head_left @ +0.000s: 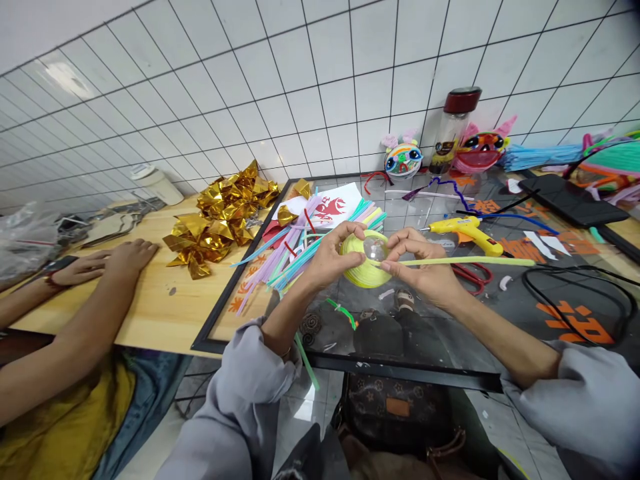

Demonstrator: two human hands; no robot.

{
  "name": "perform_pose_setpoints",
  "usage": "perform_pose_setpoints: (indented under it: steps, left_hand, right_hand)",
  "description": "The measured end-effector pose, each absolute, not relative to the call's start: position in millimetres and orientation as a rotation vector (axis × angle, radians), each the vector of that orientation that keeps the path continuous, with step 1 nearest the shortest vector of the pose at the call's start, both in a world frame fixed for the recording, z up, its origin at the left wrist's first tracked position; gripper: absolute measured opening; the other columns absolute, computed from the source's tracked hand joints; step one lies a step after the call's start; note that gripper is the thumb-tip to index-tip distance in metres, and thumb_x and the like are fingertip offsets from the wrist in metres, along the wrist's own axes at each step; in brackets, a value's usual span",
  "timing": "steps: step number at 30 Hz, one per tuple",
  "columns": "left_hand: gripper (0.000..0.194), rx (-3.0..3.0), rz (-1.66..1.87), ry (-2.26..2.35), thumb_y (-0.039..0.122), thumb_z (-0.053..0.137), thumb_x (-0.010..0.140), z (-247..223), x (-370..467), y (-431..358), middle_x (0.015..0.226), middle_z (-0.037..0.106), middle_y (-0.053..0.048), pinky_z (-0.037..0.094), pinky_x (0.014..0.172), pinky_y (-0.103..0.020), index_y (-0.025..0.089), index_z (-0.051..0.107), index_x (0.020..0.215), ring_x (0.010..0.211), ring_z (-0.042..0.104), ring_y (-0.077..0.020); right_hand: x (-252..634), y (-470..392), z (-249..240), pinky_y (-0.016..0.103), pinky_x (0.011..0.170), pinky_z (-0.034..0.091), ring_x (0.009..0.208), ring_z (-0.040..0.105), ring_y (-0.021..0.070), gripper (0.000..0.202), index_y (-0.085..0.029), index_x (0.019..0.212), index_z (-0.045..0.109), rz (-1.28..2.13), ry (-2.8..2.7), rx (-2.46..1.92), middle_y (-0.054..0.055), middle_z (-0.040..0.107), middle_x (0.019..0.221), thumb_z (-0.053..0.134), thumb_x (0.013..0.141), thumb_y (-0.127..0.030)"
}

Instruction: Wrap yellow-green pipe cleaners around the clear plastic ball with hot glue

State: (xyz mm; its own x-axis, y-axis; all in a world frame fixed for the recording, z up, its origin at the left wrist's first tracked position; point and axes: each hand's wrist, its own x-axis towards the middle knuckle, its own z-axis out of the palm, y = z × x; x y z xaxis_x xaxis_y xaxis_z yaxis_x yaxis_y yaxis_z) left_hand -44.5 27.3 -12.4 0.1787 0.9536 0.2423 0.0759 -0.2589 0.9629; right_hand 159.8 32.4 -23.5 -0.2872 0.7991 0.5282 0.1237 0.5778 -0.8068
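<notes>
Between my two hands is a clear ball wrapped in yellow pipe cleaner (367,276), with a bare see-through patch at its top. My left hand (334,257) grips the ball's left side, thumb on the front and fingers over the rim. At its right edge, my right hand (420,262) pinches the pipe cleaner; the loose yellow-green end (495,261) sticks out to the right past my fingers. Just behind lies a yellow glue gun (465,232). Red-handled scissors (474,279) rest beneath my right hand, partly hidden.
Pastel pipe cleaners (300,250) lie in a bundle at left, beside gold foil pieces (220,220). Finished pipe-cleaner animal heads (403,159), a lidded bottle (453,130) and a black phone (575,200) stand or lie behind. A black cable (570,287) loops at right. Another person's hands (107,263) rest at far left.
</notes>
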Motion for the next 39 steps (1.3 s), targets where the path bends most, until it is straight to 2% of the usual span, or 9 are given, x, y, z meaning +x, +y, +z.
perform_pose_setpoints:
  steps: [7, 15, 25, 29, 32, 36, 39]
  left_hand:
    - [0.03, 1.588, 1.234, 1.017, 0.023, 0.07, 0.063, -13, -43, 26, 0.129, 0.062, -0.008, 0.038, 0.113, -0.041, 0.02, 0.058, 0.09, 0.13, 0.055, -0.0281]
    - [0.015, 1.768, 1.279, 1.109, 0.028, 0.068, 0.073, -14, -43, 25, 0.127, 0.061, -0.01, 0.039, 0.116, -0.044, 0.019, 0.061, 0.083, 0.129, 0.057, -0.0284]
    - [0.011, 1.891, 1.275, 1.142, 0.03, 0.064, 0.082, -14, -43, 23, 0.125, 0.06, -0.01, 0.043, 0.114, -0.046, 0.019, 0.064, 0.084, 0.127, 0.057, -0.0272]
    - [0.03, 1.973, 1.276, 1.108, 0.049, 0.067, 0.086, -16, -44, 22, 0.124, 0.059, -0.011, 0.043, 0.113, -0.046, 0.02, 0.063, 0.089, 0.129, 0.055, -0.0283]
    - [0.049, 2.096, 1.26, 1.084, 0.065, 0.074, 0.078, -18, -46, 22, 0.13, 0.056, -0.012, 0.043, 0.113, -0.049, 0.021, 0.06, 0.095, 0.131, 0.054, -0.0307]
    - [0.067, 2.364, 1.23, 1.061, 0.068, 0.082, 0.066, -24, -48, 22, 0.138, 0.052, -0.017, 0.043, 0.113, -0.054, 0.021, 0.054, 0.103, 0.133, 0.052, -0.0343]
    - [0.071, 2.532, 1.28, 1.052, 0.069, 0.082, 0.066, -29, -49, 21, 0.142, 0.048, -0.019, 0.044, 0.112, -0.055, 0.021, 0.05, 0.108, 0.136, 0.05, -0.0353]
  right_hand:
    - [160, 31, -26, 0.04, 0.091, 0.05, 0.093, 0.062, 0.0203, 0.026, -0.022, 0.067, 0.069, 0.787, -1.773, -0.801, 0.004, 0.063, 0.094, 0.08, 0.079, -0.043]
    - [159, 35, -30, 0.037, 0.09, 0.049, 0.089, 0.061, 0.0189, 0.018, -0.022, 0.064, 0.069, 0.856, -1.675, -0.796, 0.003, 0.062, 0.089, 0.08, 0.074, -0.033]
    - [159, 36, -26, 0.037, 0.088, 0.049, 0.087, 0.061, 0.0187, 0.014, -0.022, 0.064, 0.069, 0.899, -1.661, -0.809, 0.003, 0.062, 0.088, 0.078, 0.071, -0.03]
    - [160, 37, -27, 0.037, 0.087, 0.049, 0.087, 0.06, 0.0189, 0.016, -0.022, 0.064, 0.069, 0.89, -1.66, -0.814, 0.003, 0.062, 0.088, 0.079, 0.071, -0.031]
    - [160, 38, -28, 0.038, 0.088, 0.05, 0.088, 0.06, 0.0193, 0.015, -0.023, 0.064, 0.069, 0.885, -1.659, -0.811, 0.003, 0.062, 0.087, 0.079, 0.072, -0.031]
    - [159, 37, -28, 0.037, 0.088, 0.049, 0.09, 0.061, 0.0196, 0.015, -0.023, 0.064, 0.068, 0.88, -1.66, -0.798, 0.003, 0.062, 0.088, 0.078, 0.072, -0.031]
    - [160, 37, -28, 0.038, 0.089, 0.049, 0.089, 0.061, 0.0194, 0.015, -0.023, 0.064, 0.068, 0.877, -1.662, -0.794, 0.002, 0.062, 0.088, 0.078, 0.072, -0.03]
